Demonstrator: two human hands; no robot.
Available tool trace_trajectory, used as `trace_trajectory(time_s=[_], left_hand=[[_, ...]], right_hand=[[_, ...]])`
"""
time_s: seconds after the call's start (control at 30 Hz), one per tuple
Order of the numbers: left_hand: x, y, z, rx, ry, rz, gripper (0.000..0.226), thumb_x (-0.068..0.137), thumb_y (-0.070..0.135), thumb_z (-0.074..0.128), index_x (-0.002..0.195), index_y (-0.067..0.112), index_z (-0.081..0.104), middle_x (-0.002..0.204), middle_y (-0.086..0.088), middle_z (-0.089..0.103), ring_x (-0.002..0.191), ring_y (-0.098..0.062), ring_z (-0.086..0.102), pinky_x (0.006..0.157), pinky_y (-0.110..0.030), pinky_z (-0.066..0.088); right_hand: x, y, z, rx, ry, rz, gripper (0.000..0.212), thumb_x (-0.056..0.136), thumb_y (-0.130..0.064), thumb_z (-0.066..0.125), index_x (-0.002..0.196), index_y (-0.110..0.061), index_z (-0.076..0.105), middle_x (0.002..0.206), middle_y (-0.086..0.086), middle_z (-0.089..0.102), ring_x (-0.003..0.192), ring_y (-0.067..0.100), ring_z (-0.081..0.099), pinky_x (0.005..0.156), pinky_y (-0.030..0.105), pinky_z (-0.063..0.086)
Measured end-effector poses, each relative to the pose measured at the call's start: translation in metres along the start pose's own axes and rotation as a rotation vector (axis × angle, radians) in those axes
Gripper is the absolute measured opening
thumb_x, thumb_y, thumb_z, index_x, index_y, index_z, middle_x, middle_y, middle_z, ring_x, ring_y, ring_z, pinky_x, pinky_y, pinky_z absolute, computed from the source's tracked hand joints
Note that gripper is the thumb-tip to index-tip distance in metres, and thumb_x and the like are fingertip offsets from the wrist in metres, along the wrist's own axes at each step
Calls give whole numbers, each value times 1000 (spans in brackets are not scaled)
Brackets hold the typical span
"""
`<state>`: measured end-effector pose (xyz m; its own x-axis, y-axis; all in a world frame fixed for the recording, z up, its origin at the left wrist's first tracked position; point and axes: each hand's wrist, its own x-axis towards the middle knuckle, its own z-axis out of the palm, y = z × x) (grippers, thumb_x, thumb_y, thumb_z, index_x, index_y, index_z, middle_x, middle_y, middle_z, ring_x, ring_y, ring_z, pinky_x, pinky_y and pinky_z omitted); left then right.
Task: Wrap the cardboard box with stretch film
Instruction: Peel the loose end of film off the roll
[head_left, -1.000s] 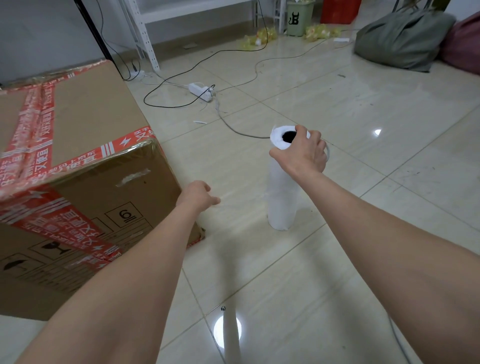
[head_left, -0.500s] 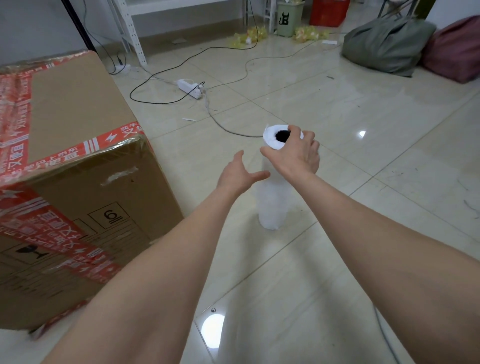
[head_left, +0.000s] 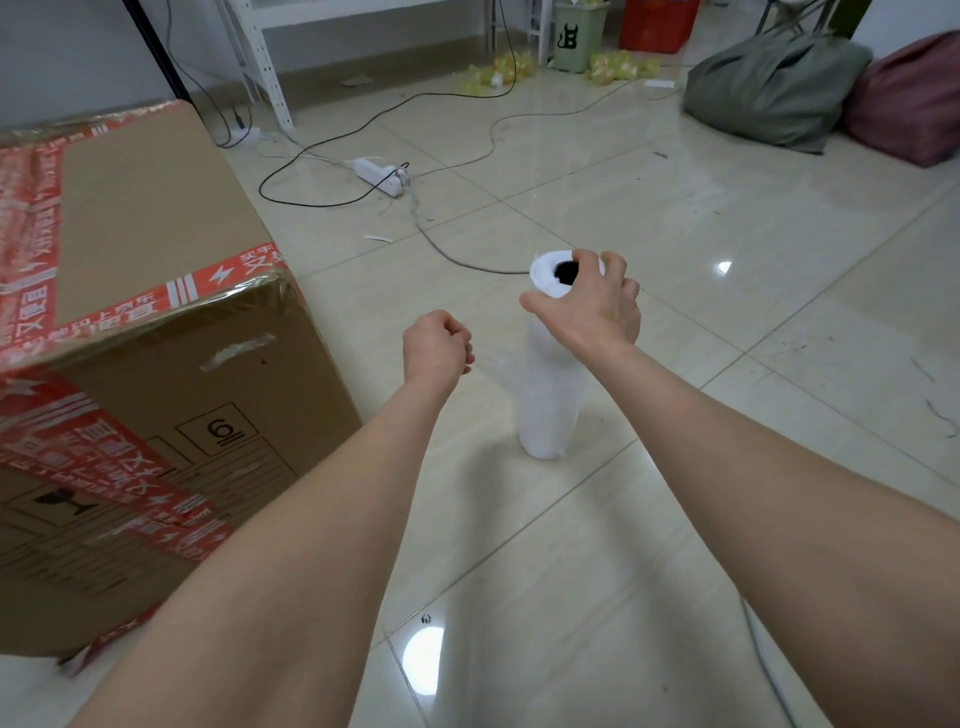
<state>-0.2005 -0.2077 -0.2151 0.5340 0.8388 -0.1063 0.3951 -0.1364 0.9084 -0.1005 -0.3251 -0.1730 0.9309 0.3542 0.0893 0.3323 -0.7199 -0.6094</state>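
Note:
A large cardboard box (head_left: 156, 218) with red printed tape stands on the tiled floor at the left. A white roll of stretch film (head_left: 545, 410) stands upright on the floor to the right of it. My right hand (head_left: 592, 312) grips the roll's top rim, fingers curled over the core hole. My left hand (head_left: 436, 348) is just left of the roll with its fingers curled, pinching a loose end of clear film (head_left: 498, 366) that stretches from the roll. Neither hand touches the box.
A white power strip (head_left: 379, 176) and black cables (head_left: 311, 202) lie on the floor behind the roll. A grey-green bag (head_left: 774, 93) and a dark red bag (head_left: 914, 98) sit at the back right. A green bin (head_left: 576, 31) and white shelf legs (head_left: 265, 78) stand by the wall.
My left hand came from beside the box to the roll, closed its spread fingers and drew a bit of film leftward. My right hand stayed on the roll's top.

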Motion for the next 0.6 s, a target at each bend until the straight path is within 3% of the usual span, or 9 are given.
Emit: trace_trajectory(time_s=[0.07,0.23,0.33,0.4,0.43,0.53,0.6], left_hand=[[0,-5,-10,35,16,10,17,88,-4,47,78,5,57,74,-11,61,54,-16,59,58,-31,57],[1,-14,-34,168,58,51,17,90,-3,48,81,4,60,80,-13,62,57,-15,59,61,-30,58],[-2,-17,-47,231,41,75,14,92,1,52,84,4,64,80,-13,63,63,-19,60,63,-29,58],[-5,-16,-53,246,16,106,12,92,4,56,84,5,65,78,-13,63,63,-19,60,62,-27,58],[-6,-15,-56,251,-3,125,11,92,7,58,84,5,66,76,-12,63,63,-18,60,62,-24,58],[-14,-11,-60,273,-62,161,13,88,16,67,83,4,68,69,-7,61,59,-19,61,59,-21,54],[-16,-10,-61,310,-73,166,18,82,20,73,82,3,69,71,-7,64,59,-20,62,62,-26,54]], right_hand=[[-1,1,-2,-20,-32,-2,72,69,-48,69,133,-33,40,145,-3,26,122,28,37,98,39,39],[1,0,-4,-42,-70,-13,55,79,-24,64,129,-33,43,141,-2,27,119,28,39,81,33,39],[-1,-2,-4,-144,-60,-49,72,76,-32,71,139,-30,35,151,3,20,136,29,26,107,39,28],[-9,-7,-2,-243,31,-205,84,75,-42,74,144,-27,29,156,5,13,145,31,9,116,43,11],[-13,-13,1,-271,71,-340,80,78,-42,72,145,-26,30,156,4,16,146,30,6,117,43,9],[-27,-31,15,-382,-51,-715,52,92,-25,56,141,-26,39,152,-1,29,147,24,7,119,41,6],[-35,-36,23,-420,-77,-767,42,93,-28,52,135,-26,46,145,1,38,141,23,22,112,37,16]])
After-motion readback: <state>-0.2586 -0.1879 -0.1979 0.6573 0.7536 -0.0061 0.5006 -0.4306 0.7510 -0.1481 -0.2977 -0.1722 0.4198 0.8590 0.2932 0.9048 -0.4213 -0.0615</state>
